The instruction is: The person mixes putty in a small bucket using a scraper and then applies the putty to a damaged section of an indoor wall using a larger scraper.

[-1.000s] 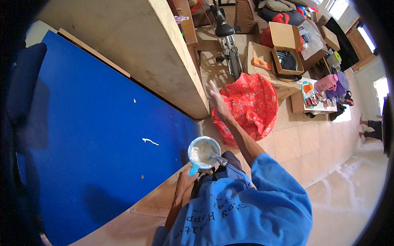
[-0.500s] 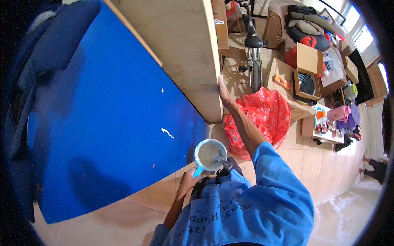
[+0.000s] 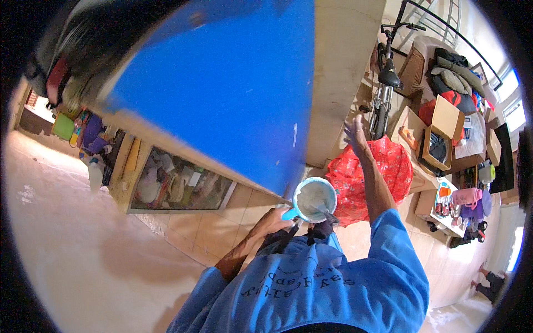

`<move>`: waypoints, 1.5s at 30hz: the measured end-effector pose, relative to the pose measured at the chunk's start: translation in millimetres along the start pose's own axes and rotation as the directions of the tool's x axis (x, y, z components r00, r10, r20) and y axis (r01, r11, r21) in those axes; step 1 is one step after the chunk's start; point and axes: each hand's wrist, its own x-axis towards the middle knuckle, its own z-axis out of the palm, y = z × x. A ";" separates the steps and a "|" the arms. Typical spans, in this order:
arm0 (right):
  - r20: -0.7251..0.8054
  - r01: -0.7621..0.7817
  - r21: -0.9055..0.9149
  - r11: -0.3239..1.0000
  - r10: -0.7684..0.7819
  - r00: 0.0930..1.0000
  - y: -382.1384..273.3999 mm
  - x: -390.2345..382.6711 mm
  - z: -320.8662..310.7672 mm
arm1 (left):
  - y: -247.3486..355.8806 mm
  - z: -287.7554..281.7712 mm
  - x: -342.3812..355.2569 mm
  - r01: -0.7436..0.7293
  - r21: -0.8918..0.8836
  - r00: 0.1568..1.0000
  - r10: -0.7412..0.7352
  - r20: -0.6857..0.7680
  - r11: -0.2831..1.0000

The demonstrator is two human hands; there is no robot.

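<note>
My left hand (image 3: 272, 221) grips the handle of a light-blue cup (image 3: 317, 184) holding pale grey paste and a dirty tool. My right hand (image 3: 357, 131) is raised with fingers apart, beside the edge of a beige partition (image 3: 338, 66), above a red patterned bag (image 3: 347, 173); whether it touches the partition I cannot tell. A large blue panel (image 3: 222, 89) stands at the upper left, blurred at its edges, with dark cloth (image 3: 78, 50) hanging over its far end.
A bicycle (image 3: 388, 77), a table piled with boxes (image 3: 438, 150) and cloth, and a low table with cups (image 3: 433, 205) stand right. A glass-fronted cabinet (image 3: 177, 183) and clutter (image 3: 94, 133) are left. Another person's legs (image 3: 486, 283) show at the far right.
The blue panel has swung upward in the view, uncovering the glass cabinet and clutter at left. My right hand moved to the partition edge, then shifted right with fingers spread. The cup stays in my left hand.
</note>
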 end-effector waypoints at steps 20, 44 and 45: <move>-0.435 0.038 0.275 0.961 0.089 0.896 155.4 -217.9 29.5 | -36.7 -119.2 -189.8 0.130 0.220 0.978 -0.162 0.132 0.967; -0.288 -0.712 -0.180 0.679 0.655 0.698 351.4 -282.2 175.1 | -213.2 -232.5 -412.8 0.389 -0.020 0.836 -0.362 -0.412 0.921; -0.265 -0.703 -0.224 0.675 0.652 0.711 352.8 -274.3 192.0 | -215.4 -233.0 -422.6 0.399 -0.099 0.808 -0.401 -0.432 0.911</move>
